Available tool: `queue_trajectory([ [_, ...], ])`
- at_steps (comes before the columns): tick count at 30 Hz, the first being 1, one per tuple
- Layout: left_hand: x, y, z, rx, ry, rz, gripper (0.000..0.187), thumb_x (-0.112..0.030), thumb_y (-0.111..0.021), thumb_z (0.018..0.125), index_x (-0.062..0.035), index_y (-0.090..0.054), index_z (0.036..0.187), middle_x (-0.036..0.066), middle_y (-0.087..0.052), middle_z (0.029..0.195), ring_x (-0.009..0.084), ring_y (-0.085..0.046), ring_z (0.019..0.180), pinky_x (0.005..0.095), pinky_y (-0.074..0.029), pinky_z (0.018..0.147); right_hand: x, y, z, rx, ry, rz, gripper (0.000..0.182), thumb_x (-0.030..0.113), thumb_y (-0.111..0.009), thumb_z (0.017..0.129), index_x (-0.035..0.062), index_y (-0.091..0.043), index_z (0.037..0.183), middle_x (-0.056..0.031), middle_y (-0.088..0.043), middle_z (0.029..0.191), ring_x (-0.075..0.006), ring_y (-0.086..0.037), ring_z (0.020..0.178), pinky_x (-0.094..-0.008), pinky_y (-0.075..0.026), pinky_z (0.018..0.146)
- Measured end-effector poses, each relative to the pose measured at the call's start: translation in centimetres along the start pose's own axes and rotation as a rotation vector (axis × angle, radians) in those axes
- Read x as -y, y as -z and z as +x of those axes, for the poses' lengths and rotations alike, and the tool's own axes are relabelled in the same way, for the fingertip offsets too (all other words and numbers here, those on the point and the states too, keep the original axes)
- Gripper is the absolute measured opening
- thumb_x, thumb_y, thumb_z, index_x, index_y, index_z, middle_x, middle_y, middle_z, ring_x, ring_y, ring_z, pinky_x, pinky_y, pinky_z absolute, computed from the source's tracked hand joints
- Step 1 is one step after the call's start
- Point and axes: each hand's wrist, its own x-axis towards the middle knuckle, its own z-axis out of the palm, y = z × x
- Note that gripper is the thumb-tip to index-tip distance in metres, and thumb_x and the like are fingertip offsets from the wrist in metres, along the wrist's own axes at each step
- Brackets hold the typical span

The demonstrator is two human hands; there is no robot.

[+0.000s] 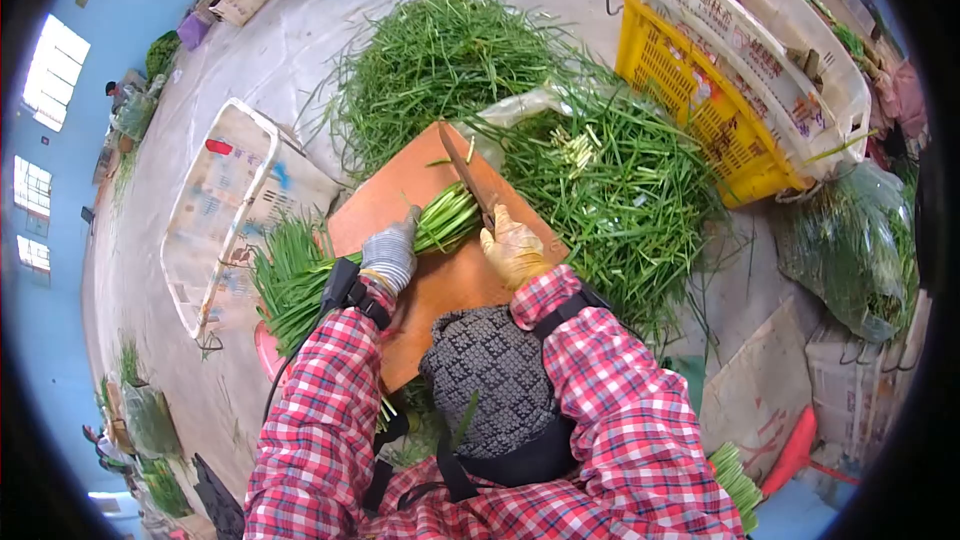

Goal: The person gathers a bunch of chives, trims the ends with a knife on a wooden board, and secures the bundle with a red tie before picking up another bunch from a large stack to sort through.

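Observation:
My left hand [391, 252], in a grey-and-white striped glove, is closed around a bunch of long green chive-like stalks [447, 218]. Their pale stem ends point right, and the leafy ends [290, 275] spread out beyond my left wrist. In a yellowish glove, my right hand [515, 250] grips the handle of a long knife [460, 165]. The blade points away from me, just beyond the stem ends. Beneath both hands lies an orange-brown board [385, 182], tilted across my lap.
Loose greens form a large pile [450, 60] ahead and another heap [610, 200] on the right, with plastic sheeting between. A white crate [215, 210] stands left. A yellow crate [690, 90] leans beside white ones at right, near a bagged bundle [850, 240].

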Motion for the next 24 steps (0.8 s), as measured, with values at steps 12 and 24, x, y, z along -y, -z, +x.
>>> queue_trajectory([
  [12, 4.2, 17.6, -9.7, -0.359, -0.109, -0.66, 0.054, -0.006, -0.069, 0.07, -0.0015, -0.051, 0.121, 0.017, -0.063, 0.103, 0.0249, -0.061, 0.093, 0.0357, -0.049, 0.081, -1.6, 1.1, -1.5, -0.048, 0.223, -0.225, 0.067, 0.021, -0.059, 0.08, 0.0207, -0.032, 0.141, -0.0203, -0.061, 0.095, -0.0367, -0.062, 0.084, -0.0475, -0.049, 0.074],
  [24, -2.7, 15.6, -18.9, -0.158, -0.385, -1.468, 0.054, -0.01, -0.074, 0.074, -0.0037, -0.052, 0.123, 0.004, -0.061, 0.113, 0.0141, -0.055, 0.1, 0.0308, -0.047, 0.086, 6.7, 12.8, -13.2, 0.24, 0.627, 1.113, 0.12, 0.049, -0.077, 0.067, 0.0243, 0.008, 0.147, -0.0201, -0.016, 0.15, -0.032, -0.017, 0.139, -0.0442, -0.02, 0.11],
])
